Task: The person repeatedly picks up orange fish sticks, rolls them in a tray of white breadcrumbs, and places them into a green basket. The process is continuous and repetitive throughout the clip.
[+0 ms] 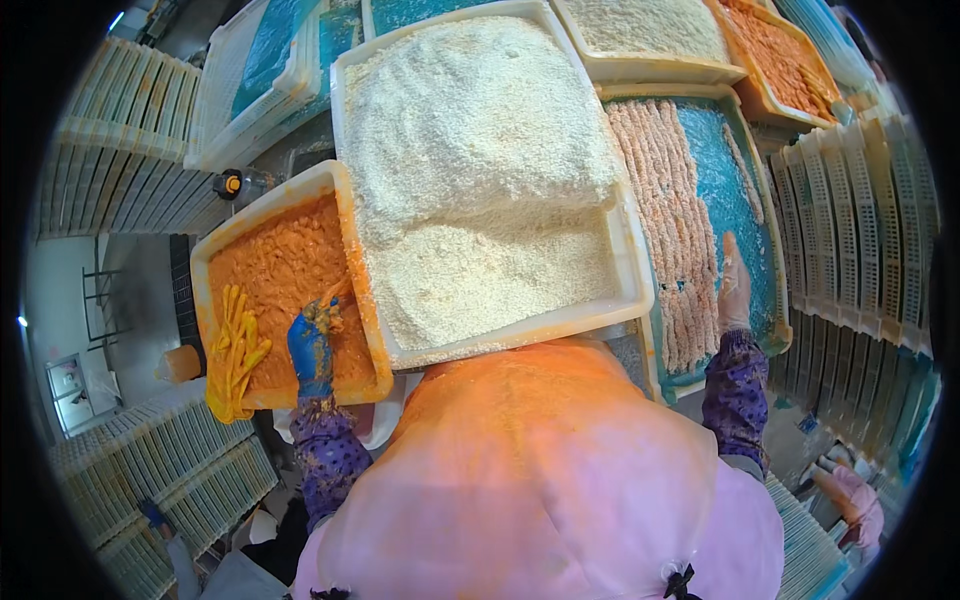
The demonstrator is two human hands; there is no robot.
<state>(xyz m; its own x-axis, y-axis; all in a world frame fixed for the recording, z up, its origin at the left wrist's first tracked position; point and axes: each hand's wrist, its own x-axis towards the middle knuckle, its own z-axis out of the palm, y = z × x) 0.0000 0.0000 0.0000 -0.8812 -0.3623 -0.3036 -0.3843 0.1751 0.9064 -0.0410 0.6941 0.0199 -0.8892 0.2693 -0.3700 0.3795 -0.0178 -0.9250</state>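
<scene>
My left hand (pixel 311 345), in a blue glove smeared with orange, is down in a tub (pixel 366 300) of orange marinated meat (pixel 270 250). Its fingers are closed around some of that meat. A yellow rubber glove (pixel 235 350) lies over the tub's near left corner. On the right, my right hand (pixel 735 285) wears a pale, thin glove, its fingers stretched out and nothing in them. It rests along the right side of rows of crumb-coated meat strips (pixel 665 210) in a blue-lined tray (pixel 762 190). Between my hands stands a large white tub (pixel 640 275) heaped with pale crumbs (pixel 480 150).
Stacked trays rise at the left (pixel 130 130) and right (pixel 860 220). At the back are another crumb tub (pixel 650 30) and another tub of orange meat (pixel 780 60). A dark bottle with a yellow cap (pixel 232 184) stands behind the left tub. Another person (pixel 850 500) is at lower right.
</scene>
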